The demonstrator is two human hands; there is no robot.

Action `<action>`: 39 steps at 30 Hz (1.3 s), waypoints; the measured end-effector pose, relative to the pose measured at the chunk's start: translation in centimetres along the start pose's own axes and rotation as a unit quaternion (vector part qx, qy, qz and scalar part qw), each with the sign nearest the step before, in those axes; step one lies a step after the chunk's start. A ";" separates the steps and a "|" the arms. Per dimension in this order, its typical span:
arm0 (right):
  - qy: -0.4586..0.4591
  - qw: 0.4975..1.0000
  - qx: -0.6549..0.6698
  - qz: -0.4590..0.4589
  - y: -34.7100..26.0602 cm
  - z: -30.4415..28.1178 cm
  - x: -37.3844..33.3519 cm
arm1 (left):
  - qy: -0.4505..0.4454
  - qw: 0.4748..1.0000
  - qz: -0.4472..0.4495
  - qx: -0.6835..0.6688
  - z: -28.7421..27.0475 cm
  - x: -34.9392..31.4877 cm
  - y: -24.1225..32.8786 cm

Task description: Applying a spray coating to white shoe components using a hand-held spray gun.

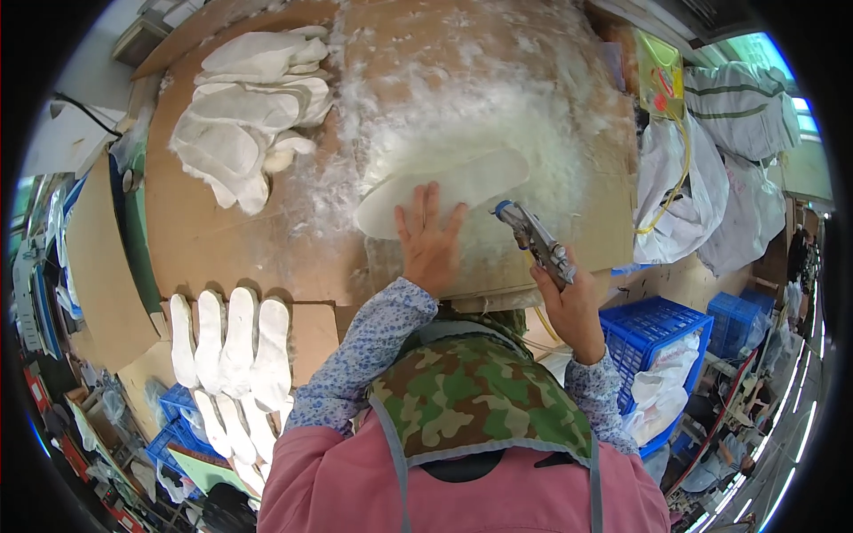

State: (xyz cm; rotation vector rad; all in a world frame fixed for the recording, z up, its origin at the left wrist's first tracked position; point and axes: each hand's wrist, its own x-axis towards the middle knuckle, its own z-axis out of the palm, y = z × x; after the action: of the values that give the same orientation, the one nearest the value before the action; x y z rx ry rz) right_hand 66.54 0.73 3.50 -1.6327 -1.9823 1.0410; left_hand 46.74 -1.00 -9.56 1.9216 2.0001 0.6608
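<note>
A white, foot-shaped insole (489, 178) lies aslant on the fuzz-covered cardboard in front of me. My left hand (432, 240) rests flat on its near edge, fingers spread. To the right, my right hand (571, 302) is wrapped round the grip of a metal spray gun (535, 238) with a blue ring at its nozzle. That nozzle points up and left toward the insole, apart from it. A yellow hose (546, 324) runs down from near the gun. Whether anything is coming out of the nozzle I cannot tell.
Fluffy white insoles (235, 129) are heaped at the far left of the cardboard worktop (258, 253). More insoles (240, 342) stand in rows at the lower left. At the right are a blue crate (653, 324), white plastic bags (680, 182) and a yellow container (660, 75).
</note>
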 end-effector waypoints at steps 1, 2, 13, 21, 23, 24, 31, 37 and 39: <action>-0.009 1.000 0.001 0.003 -0.2 0.2 0.0 | 0.000 1.000 -0.006 0.014 -0.3 -0.3 -0.4; -0.018 1.000 0.003 0.006 -0.5 0.4 0.0 | 0.009 1.000 -0.006 0.025 -0.7 -0.7 -0.9; -0.076 0.997 0.019 -0.018 -3.9 3.4 0.2 | 0.119 0.981 -0.146 -0.053 -3.9 -4.4 -6.7; -0.139 0.989 0.015 -0.044 -5.3 4.5 0.2 | 0.128 0.926 -0.231 -0.270 -3.1 -3.2 -8.3; -0.160 0.986 0.016 -0.052 -5.4 4.4 0.0 | 0.165 0.895 -0.246 -0.334 -2.7 -3.1 -8.3; -0.159 0.986 0.016 -0.050 -5.3 4.3 0.0 | 0.156 0.893 -0.263 -0.330 -2.5 -3.0 -8.4; -0.157 0.987 0.008 -0.034 -4.5 2.6 -0.5 | 0.162 0.882 -0.274 -0.347 -2.3 -2.7 -8.9; -0.122 0.993 0.006 0.005 -2.2 1.2 -0.6 | 0.151 0.899 -0.276 -0.305 -2.5 -1.9 -8.5; -0.113 0.993 0.011 0.028 -1.7 0.8 -0.5 | 0.153 0.902 -0.276 -0.296 -2.6 -1.8 -8.5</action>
State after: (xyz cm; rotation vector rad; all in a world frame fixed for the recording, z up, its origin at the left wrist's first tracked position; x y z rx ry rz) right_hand 64.98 -0.11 4.26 -1.6282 -2.0675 1.3164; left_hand 38.27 -3.15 -11.86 0.8880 2.0435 1.2682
